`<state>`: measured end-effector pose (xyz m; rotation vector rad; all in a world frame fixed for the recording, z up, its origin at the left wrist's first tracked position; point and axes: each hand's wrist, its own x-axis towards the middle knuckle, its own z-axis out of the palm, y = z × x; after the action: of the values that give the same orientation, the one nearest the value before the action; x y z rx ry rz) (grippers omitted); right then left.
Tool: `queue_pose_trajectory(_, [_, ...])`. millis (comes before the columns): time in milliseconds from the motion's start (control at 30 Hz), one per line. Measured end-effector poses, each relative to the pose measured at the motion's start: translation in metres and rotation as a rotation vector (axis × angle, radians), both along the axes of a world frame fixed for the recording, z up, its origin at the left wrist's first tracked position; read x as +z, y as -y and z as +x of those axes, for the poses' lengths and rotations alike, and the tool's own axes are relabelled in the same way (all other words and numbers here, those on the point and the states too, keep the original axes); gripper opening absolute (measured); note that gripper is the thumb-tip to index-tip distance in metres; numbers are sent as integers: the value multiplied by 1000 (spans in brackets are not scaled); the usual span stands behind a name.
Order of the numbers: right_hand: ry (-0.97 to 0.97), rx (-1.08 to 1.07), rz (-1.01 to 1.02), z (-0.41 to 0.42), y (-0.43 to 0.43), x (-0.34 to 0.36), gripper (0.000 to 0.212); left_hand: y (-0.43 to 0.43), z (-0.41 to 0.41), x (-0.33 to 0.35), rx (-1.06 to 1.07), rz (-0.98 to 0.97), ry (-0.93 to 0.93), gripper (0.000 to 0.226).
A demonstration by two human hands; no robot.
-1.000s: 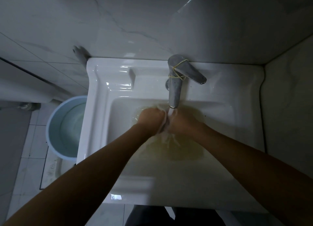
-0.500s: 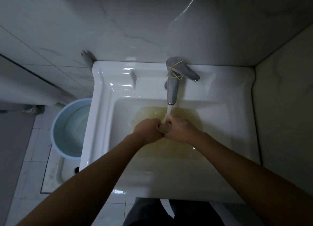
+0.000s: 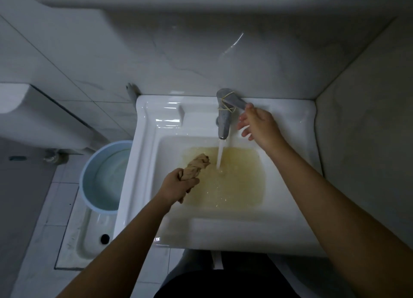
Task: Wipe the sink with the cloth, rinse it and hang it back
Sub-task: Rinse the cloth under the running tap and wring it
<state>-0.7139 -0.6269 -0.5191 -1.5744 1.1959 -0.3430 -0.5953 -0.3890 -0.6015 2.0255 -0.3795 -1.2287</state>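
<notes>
Both hands have parted since half a second ago: the right hand (image 3: 259, 123) now reaches up, fingers spread, a fingertip touching the tap lever (image 3: 234, 101). Left hand (image 3: 177, 185) is clenched around the twisted cloth (image 3: 197, 166), which juts from the fist toward one o'clock, above the sink (image 3: 290, 228), just left of the running stream (image 3: 220, 153).
</notes>
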Motion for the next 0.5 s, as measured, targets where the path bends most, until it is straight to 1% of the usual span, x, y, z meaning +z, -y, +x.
queue_pose_trajectory(67, [13,-22,38,8,7,5,51,-3,0,4,28,-21,-2,21])
queue_pose_trajectory(167, [35,-14,-7,8,8,-1,44,-7,0,9,44,-43,-3,22])
queue_pose_trajectory(267, [38,-33,83,-5,-1,-18,45,-10,-1,15,78,-69,-13,22])
queue_pose_trajectory(367, [3,-45,122,-16,-7,-25,53,-11,-3,19,74,-49,-24,23])
queue_pose_trajectory(500, [-25,-85,108,-20,-11,-22,53,-14,-4,21,22,-6,4,26])
